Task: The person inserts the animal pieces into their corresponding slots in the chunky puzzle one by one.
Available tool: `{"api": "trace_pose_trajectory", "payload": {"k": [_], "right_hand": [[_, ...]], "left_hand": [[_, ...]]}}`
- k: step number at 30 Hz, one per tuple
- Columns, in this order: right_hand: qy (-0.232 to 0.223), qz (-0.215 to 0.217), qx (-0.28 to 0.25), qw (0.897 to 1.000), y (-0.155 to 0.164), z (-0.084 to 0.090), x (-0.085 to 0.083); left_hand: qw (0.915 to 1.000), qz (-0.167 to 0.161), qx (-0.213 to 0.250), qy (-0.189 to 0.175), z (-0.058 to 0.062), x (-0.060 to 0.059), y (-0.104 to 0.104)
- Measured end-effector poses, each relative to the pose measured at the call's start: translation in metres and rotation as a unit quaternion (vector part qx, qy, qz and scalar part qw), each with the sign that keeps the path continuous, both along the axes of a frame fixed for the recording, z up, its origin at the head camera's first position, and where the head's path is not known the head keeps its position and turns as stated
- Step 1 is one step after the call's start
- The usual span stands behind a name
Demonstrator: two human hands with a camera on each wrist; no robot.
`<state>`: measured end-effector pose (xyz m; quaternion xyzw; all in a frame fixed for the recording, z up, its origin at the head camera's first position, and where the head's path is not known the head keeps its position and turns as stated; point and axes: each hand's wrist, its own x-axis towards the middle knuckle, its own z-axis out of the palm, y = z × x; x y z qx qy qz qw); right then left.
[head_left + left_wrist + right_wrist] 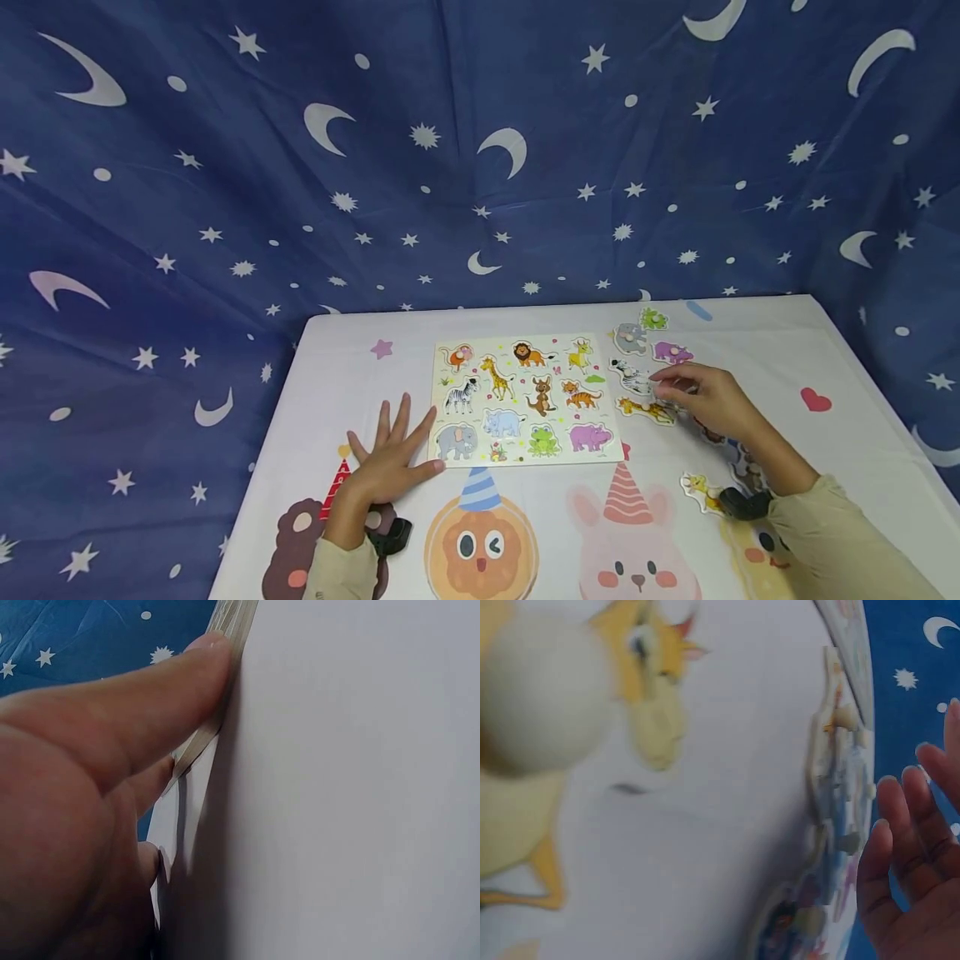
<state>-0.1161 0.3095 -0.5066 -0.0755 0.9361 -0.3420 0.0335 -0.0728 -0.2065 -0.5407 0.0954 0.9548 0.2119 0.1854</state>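
A flat puzzle board (pixel 525 392) printed with animals lies on the table. My left hand (pixel 392 462) spreads its fingers beside the board's left edge; in the left wrist view the thumb (pixel 165 697) touches that edge. My right hand (pixel 712 398) hovers by the loose zebra piece (pixel 632 377) and giraffe piece (pixel 647 410), its fingers slightly bent. In the right wrist view its fingers (pixel 909 825) are apart, with nothing visible between them. A grey elephant piece (pixel 630 337), purple hippo piece (pixel 672 352) and green frog piece (pixel 654 318) lie farther back.
A yellow animal piece (pixel 702 492) with a round knob (pixel 544 694) lies under my right wrist. Other pieces (pixel 746 471) are partly hidden by the right forearm. A white cloth (pixel 352 392) with cartoon prints covers the table; a blue starry curtain (pixel 450 167) hangs behind.
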Motion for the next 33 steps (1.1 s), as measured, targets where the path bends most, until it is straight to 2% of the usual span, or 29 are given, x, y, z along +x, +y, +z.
{"api": "trace_pose_trajectory", "payload": {"k": [8,17,27,33], "right_hand": [[0.001,0.033,0.000,0.999,0.002,-0.012,-0.002],[-0.041,0.081,-0.068,0.994,0.007,-0.021,-0.012],[-0.073,0.091,-0.050,0.992,0.013,-0.023,-0.014],[-0.048,0.129,-0.075,0.988,0.013,-0.026,-0.015]], "left_hand": [[1.0000,-0.002,0.005,-0.004,0.003,0.001,0.001],[1.0000,-0.001,0.002,-0.001,0.002,0.000,-0.001],[0.9999,0.004,0.008,0.006,0.003,0.001,0.000],[0.9998,0.006,0.016,0.006,0.005,0.002,0.001]]}}
